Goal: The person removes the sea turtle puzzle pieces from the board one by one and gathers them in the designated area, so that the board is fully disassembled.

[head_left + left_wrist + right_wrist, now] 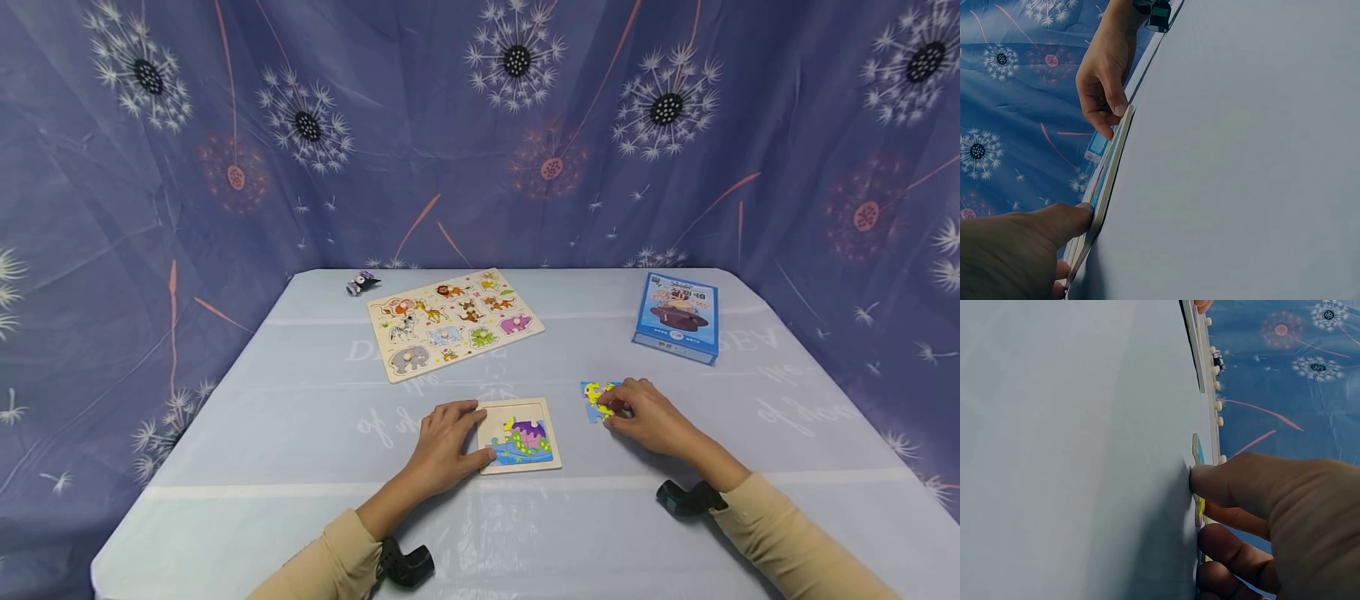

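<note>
A small wooden puzzle tray (517,472) lies on the table, its lower right filled with purple, green and blue pieces. At the tray's left side, my left hand (447,446) grips it, thumb (1075,219) on the lower corner and fingers along the upper edge. To the right of the tray lie blue and yellow jigsaw pieces (592,392). My right hand (648,419) is over them, thumb and fingers pinching a jigsaw piece (1197,449) at its edge. Part of that piece is hidden behind the fingers.
Farther back lies a wooden animal peg board (468,325), with a small dark figurine (362,283) by its far left corner. A blue box (677,317) stands at the back right. A dandelion-print curtain (420,125) hangs behind the table (247,417).
</note>
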### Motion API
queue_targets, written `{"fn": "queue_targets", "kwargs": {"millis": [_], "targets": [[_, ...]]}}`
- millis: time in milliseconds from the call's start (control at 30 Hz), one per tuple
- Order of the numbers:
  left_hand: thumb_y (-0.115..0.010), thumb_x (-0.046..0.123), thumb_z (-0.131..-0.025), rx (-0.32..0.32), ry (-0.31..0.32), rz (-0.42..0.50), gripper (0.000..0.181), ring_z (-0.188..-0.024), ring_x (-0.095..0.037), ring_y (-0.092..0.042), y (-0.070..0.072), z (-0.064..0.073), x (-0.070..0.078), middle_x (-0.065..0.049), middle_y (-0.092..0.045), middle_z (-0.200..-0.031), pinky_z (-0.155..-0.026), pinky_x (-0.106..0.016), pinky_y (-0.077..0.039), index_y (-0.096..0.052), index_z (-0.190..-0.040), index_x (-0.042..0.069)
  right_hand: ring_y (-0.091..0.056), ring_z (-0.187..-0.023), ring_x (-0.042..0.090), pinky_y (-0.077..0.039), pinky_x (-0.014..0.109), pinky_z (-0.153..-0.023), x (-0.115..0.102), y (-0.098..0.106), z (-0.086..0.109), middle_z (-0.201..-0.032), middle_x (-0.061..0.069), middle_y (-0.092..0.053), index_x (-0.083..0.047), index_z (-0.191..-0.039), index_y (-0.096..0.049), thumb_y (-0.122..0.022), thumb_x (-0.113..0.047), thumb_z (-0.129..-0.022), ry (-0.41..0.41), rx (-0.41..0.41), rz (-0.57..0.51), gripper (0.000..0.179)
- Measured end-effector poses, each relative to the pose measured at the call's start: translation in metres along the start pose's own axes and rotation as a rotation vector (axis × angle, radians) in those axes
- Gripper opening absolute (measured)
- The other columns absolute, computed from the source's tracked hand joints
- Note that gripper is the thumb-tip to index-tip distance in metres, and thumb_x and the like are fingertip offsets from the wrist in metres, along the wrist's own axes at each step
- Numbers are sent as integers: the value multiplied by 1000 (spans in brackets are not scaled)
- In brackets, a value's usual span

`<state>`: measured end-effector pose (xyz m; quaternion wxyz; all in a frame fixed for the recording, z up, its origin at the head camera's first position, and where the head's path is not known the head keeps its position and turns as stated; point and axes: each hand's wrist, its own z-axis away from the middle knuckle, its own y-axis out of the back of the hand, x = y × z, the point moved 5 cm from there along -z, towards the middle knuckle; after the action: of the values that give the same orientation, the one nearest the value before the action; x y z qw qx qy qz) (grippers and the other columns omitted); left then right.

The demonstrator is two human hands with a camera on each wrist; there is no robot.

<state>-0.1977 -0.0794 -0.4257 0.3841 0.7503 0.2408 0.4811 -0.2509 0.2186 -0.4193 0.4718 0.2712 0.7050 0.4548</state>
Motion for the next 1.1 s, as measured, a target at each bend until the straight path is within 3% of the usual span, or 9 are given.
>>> {"fn": "queue_targets", "kwargs": {"millis": [567, 700, 900, 1100], "targets": [[-73, 31, -76, 52, 4, -12, 54, -122, -30, -43, 1, -3, 4, -12, -52, -132, -96, -52, -31, -59, -122, 6, -46, -85, 16, -38, 32, -73, 0, 0, 0, -88, -1, -59, -11, -102, -69, -71, -15, -81, -32, 8, -29, 22], [-73, 35, -77, 35, 0, 5, 59, -126, -32, -39, -2, -8, 9, -13, -50, -136, -100, -53, -29, -58, -125, 5, -46, -85, 17, -38, 32, -73, 1, 0, 1, -88, -1, -59, -12, -102, -69, -71, -15, -81, -27, 14, -27, 22], [-71, 42, -78, -20, -35, -41, 67, -129, -34, -36, -10, -13, 14, -15, -45, -139, -101, -55, -28, -53, -130, 4, -45, -85, 15, -38, 32, -73, 1, -1, 1, -87, -2, -58, -12, -102, -70, -70, -15, -82, -27, 12, -34, 21], [-70, 44, -78, -54, -20, -53, 72, -132, -34, -35, -14, -14, 14, -16, -43, -142, -102, -54, -27, -50, -133, 2, -45, -85, 15, -37, 32, -73, 1, -1, 0, -87, -2, -58, -13, -102, -69, -70, -15, -82, -22, 8, -32, 21]]}}
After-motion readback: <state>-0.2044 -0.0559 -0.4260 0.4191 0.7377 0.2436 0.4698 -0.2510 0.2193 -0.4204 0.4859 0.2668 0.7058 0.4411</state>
